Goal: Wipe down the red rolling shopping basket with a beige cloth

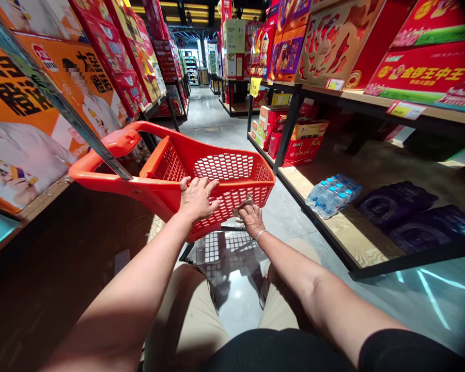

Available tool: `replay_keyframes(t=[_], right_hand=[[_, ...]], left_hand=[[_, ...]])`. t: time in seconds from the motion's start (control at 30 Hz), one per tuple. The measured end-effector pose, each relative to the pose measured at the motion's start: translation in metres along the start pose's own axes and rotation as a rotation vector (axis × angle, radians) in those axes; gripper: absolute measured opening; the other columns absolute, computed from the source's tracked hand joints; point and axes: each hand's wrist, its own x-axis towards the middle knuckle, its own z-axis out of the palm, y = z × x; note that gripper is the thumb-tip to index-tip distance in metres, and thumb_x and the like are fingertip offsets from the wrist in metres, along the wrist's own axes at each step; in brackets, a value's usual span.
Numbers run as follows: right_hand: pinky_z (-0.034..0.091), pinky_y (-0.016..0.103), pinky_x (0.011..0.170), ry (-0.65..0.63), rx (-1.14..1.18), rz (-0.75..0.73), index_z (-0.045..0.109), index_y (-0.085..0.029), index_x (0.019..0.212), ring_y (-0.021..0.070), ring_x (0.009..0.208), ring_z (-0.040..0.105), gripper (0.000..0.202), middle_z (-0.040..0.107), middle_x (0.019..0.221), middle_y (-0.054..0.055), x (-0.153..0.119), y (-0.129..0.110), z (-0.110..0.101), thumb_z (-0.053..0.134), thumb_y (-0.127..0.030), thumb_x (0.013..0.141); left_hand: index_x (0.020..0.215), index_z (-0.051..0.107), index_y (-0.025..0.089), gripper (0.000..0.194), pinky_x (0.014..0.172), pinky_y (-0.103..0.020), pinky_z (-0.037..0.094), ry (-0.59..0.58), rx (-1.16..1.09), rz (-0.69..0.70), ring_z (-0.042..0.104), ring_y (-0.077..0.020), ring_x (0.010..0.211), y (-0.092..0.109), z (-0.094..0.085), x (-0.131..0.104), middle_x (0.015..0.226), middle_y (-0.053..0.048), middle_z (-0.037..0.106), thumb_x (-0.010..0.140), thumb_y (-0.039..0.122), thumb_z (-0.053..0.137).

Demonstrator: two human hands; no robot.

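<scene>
A red plastic shopping cart [170, 182] with perforated sides stands in the aisle in front of me, its handle to the left. My left hand [197, 198] rests on the cart's near top rim, fingers spread, holding nothing. Lower and further right, my right hand [252, 219] is closed on a crumpled greyish-brown cloth [243, 204]. That cloth touches the perforated near side of the cart. A thin bracelet circles my right wrist.
Orange cartons [54, 98] line the shelf on the left. At the right, a black-framed shelf [333, 227] holds red gift boxes [426, 72] above and bottled water packs [333, 195] below. A tiled aisle [207, 111] runs ahead.
</scene>
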Motion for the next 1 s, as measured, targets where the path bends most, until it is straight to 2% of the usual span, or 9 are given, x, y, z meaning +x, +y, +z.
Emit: replay_keyframes(t=[0.13, 0.23, 0.37, 0.47, 0.53, 0.7, 0.77, 0.87, 1.0], right_hand=[[0.039, 0.042, 0.092, -0.092, -0.069, -0.134, 0.069, -0.029, 0.119, 0.0282, 0.113, 0.044, 0.031, 0.061, 0.132, 0.007, -0.006, 0.004, -0.008, 0.046, -0.02, 0.101], [0.04, 0.04, 0.091, -0.07, -0.069, -0.179, 0.07, -0.03, 0.118, 0.0261, 0.109, 0.044, 0.029, 0.062, 0.13, 0.006, 0.002, 0.013, -0.032, 0.049, -0.02, 0.099], [0.037, 0.043, 0.1, 0.212, -0.045, -0.113, 0.07, -0.027, 0.118, 0.0274, 0.113, 0.041, 0.029, 0.061, 0.125, 0.009, 0.025, 0.037, -0.079, 0.053, -0.019, 0.095], [0.036, 0.043, 0.105, 0.411, -0.02, -0.03, 0.07, -0.026, 0.117, 0.0287, 0.117, 0.038, 0.03, 0.058, 0.124, 0.009, 0.034, 0.052, -0.095, 0.058, -0.018, 0.091], [0.036, 0.042, 0.106, 0.405, -0.012, 0.008, 0.07, -0.025, 0.115, 0.0285, 0.117, 0.036, 0.031, 0.057, 0.122, 0.009, 0.031, 0.054, -0.085, 0.056, -0.014, 0.089], [0.038, 0.04, 0.101, 0.276, 0.063, 0.162, 0.066, -0.021, 0.113, 0.0267, 0.111, 0.038, 0.05, 0.053, 0.115, 0.009, 0.009, 0.041, -0.028, 0.048, 0.001, 0.072], [0.038, 0.041, 0.101, 0.265, 0.09, 0.216, 0.064, -0.02, 0.113, 0.027, 0.111, 0.039, 0.054, 0.052, 0.116, 0.01, 0.006, 0.038, -0.014, 0.047, 0.003, 0.067], [0.039, 0.042, 0.102, 0.225, 0.098, 0.253, 0.062, -0.019, 0.114, 0.0275, 0.113, 0.04, 0.055, 0.051, 0.117, 0.011, 0.005, 0.038, -0.012, 0.045, 0.003, 0.066], [0.043, 0.041, 0.094, 0.156, 0.088, 0.211, 0.06, -0.019, 0.109, 0.0258, 0.105, 0.049, 0.047, 0.054, 0.108, 0.011, 0.001, 0.04, -0.028, 0.046, -0.001, 0.068]], left_hand=[[0.139, 0.058, 0.024, 0.056, 0.116, -0.053, 0.02, -0.041, 0.001, 0.007, 0.05, -0.0326, 0.121, -0.001, -0.001, -0.001, 0.124, -0.011, 0.061, 0.087, 0.047, 0.059], [0.14, 0.057, 0.026, 0.058, 0.117, -0.053, 0.018, -0.057, -0.009, -0.001, 0.049, -0.0331, 0.122, -0.001, -0.001, -0.001, 0.125, -0.011, 0.06, 0.087, 0.047, 0.059], [0.139, 0.058, 0.027, 0.056, 0.118, -0.054, 0.017, -0.048, -0.036, -0.003, 0.048, -0.0335, 0.122, 0.0, -0.001, -0.002, 0.125, -0.011, 0.06, 0.087, 0.047, 0.059], [0.139, 0.058, 0.027, 0.056, 0.118, -0.053, 0.016, -0.045, -0.04, -0.003, 0.048, -0.0334, 0.122, 0.002, -0.001, -0.002, 0.125, -0.011, 0.06, 0.087, 0.047, 0.059], [0.139, 0.058, 0.028, 0.057, 0.118, -0.053, 0.016, -0.059, -0.031, -0.004, 0.048, -0.033, 0.122, 0.004, -0.003, -0.001, 0.124, -0.011, 0.06, 0.086, 0.047, 0.06], [0.14, 0.057, 0.027, 0.058, 0.117, -0.053, 0.018, -0.088, -0.001, 0.004, 0.049, -0.0327, 0.122, 0.007, -0.005, 0.001, 0.124, -0.011, 0.06, 0.086, 0.049, 0.059], [0.141, 0.057, 0.027, 0.058, 0.117, -0.053, 0.018, -0.085, 0.002, 0.009, 0.049, -0.033, 0.122, 0.006, -0.004, 0.002, 0.123, -0.011, 0.061, 0.087, 0.049, 0.059], [0.14, 0.058, 0.027, 0.058, 0.117, -0.053, 0.019, -0.068, -0.007, 0.006, 0.049, -0.033, 0.122, 0.005, -0.001, 0.004, 0.123, -0.011, 0.061, 0.086, 0.05, 0.059], [0.138, 0.059, 0.029, 0.056, 0.117, -0.052, 0.019, -0.05, -0.011, -0.001, 0.049, -0.0322, 0.122, 0.002, 0.001, 0.004, 0.122, -0.01, 0.062, 0.086, 0.051, 0.06]])
